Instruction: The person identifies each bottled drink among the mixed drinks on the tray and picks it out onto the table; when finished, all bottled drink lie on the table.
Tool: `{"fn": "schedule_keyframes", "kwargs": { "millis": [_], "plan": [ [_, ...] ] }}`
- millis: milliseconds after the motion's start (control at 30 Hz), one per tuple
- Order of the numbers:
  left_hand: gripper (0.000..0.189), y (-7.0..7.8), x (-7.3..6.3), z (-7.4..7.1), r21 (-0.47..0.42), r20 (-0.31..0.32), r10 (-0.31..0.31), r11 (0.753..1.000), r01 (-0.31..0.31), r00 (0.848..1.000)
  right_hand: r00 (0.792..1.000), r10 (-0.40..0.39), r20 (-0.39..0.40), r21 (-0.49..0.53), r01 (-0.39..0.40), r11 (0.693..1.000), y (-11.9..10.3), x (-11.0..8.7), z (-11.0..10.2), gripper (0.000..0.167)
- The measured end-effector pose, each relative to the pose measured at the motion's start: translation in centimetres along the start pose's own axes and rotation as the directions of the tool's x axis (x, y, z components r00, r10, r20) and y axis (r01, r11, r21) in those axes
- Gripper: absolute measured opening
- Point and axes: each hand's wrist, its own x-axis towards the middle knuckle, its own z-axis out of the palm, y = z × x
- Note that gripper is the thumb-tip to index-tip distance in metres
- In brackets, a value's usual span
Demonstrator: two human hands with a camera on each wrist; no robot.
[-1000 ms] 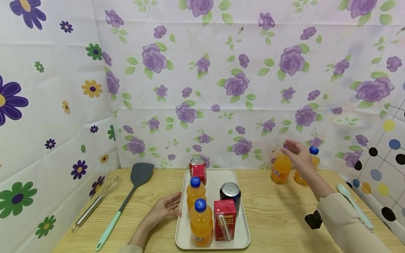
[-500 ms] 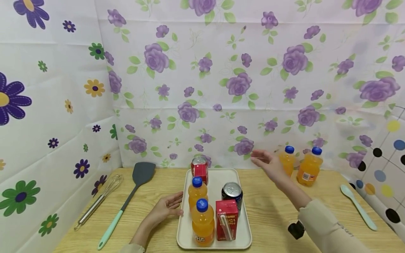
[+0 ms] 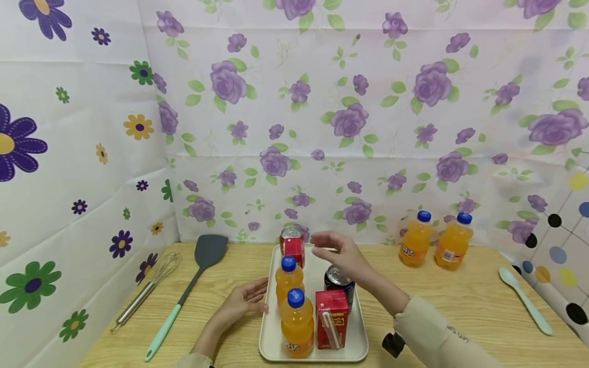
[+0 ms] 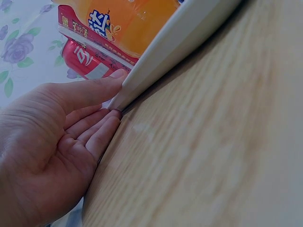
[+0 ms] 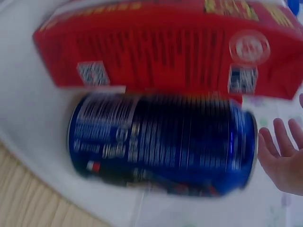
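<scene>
My left hand (image 3: 236, 306) pinches the left rim of the cream tray (image 3: 268, 352), its thumb (image 4: 111, 85) on the rim and its fingers against the outer side. Over the back of the tray is my right hand (image 3: 347, 258), fingers spread loosely and holding nothing, also seen at the edge of the right wrist view. Beneath its palm stands a dark blue can (image 5: 161, 142). On the tray's left, in a row, are a red can (image 3: 291, 233), a small red carton (image 3: 294, 249) and two orange soda bottles (image 3: 289, 278). A red drink carton (image 3: 331, 322) with a straw stands front right.
Two more orange soda bottles (image 3: 415, 243) stand at the back right of the wooden table (image 3: 414, 291). A pale green spoon (image 3: 524, 301) lies far right. Left of the tray lie a whisk (image 3: 147, 291) and a grey spatula (image 3: 193, 276). Floral cloth (image 3: 257, 128) hangs behind.
My right hand has moved left from the soda bottles at the back right to over the tray, with nothing in it. My left hand has stayed at the tray's rim.
</scene>
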Motion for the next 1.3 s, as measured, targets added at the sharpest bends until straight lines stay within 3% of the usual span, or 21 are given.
{"fn": "schedule_keyframes", "kwargs": {
  "millis": [200, 500, 933, 1300],
  "plan": [
    [0.08, -0.1, 0.2, 0.1, -0.016, 0.008, -0.003, 1.0, 0.003, 1.0, 0.991, -0.025, 0.134, 0.029, 0.021, 0.999, -0.8, 0.4, 2.5, 0.04],
    [0.078, -0.1, 0.1, 0.1, -0.015, 0.014, -0.001, 1.0, 0.001, 1.0, 0.958, -0.05, 0.283, -0.076, 0.074, 0.994, -1.1, 0.9, 4.3, 0.044],
    [0.077, -0.2, 0.1, 0.0, -0.013, 0.018, 0.009, 1.0, -0.009, 1.0, 0.962, -0.008, 0.274, -0.063, 0.026, 0.998, -0.8, 1.1, 4.8, 0.044],
    [0.079, -0.2, 0.1, 0.0, -0.001, 0.015, -0.003, 1.0, 0.003, 1.0, 0.98, 0.016, 0.2, -0.076, 0.0, 0.997, -1.0, 1.0, 5.0, 0.039]
  ]
}}
